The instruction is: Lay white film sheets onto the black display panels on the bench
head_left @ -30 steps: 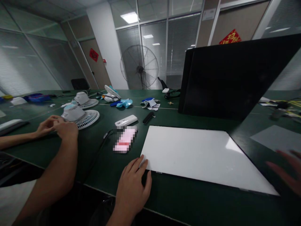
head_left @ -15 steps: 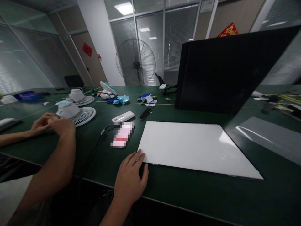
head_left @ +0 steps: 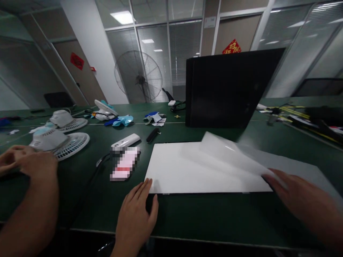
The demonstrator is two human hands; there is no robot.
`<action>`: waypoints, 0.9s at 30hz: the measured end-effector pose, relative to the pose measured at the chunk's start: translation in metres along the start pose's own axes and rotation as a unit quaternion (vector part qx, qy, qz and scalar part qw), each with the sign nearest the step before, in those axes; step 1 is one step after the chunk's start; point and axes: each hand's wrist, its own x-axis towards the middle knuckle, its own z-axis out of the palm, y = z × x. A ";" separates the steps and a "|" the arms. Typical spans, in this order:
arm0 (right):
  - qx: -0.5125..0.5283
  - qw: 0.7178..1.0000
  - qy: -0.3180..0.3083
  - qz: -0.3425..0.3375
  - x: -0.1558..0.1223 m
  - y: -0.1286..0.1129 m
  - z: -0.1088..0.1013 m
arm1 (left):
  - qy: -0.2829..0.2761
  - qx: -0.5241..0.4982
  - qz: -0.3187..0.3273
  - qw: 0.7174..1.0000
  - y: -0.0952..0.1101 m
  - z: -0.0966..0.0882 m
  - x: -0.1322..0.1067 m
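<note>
A flat white panel point(head_left: 174, 171) with a thin dark edge lies on the green table in front of me. My left hand point(head_left: 138, 214) rests at its near left corner, fingers stretched out and touching the edge. Over the panel's right half curves a thin translucent plastic sheet point(head_left: 230, 153), partly raised and blurred. Its right end is pinched in my right hand point(head_left: 302, 203), which is also smeared by motion. Another greyish clear sheet point(head_left: 300, 166) lies flat on the table to the right, partly behind that hand.
A black monitor-like panel point(head_left: 222, 92) stands behind. To the left are a pink-screened phone point(head_left: 125, 164), a white handheld device point(head_left: 125, 141) and a black folding tool point(head_left: 153, 135). Another person's hands point(head_left: 34, 162) work beside white fan parts point(head_left: 72, 144). Yellow-and-black strips point(head_left: 294, 114) lie at right.
My right hand has come into view, holding the translucent sheet up over the panel's right half. My left hand keeps its place at the corner. The view has turned right.
</note>
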 end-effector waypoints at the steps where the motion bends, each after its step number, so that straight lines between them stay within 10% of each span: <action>1: -0.019 0.999 -0.027 -0.033 -0.001 -0.019 0.006 | -0.001 0.002 -0.009 1.000 0.001 0.001 0.000; 10: 0.031 0.957 -0.135 -0.257 -0.008 -0.136 0.042 | -0.003 -0.007 -0.035 0.999 0.005 0.001 0.004; 21: 0.045 0.955 -0.158 -0.246 -0.003 -0.140 0.035 | -0.084 0.032 -0.006 0.996 0.003 0.003 0.013; 27: -0.021 0.989 -0.039 -0.140 -0.002 -0.107 0.038 | -0.092 0.060 0.003 0.994 0.002 0.005 0.011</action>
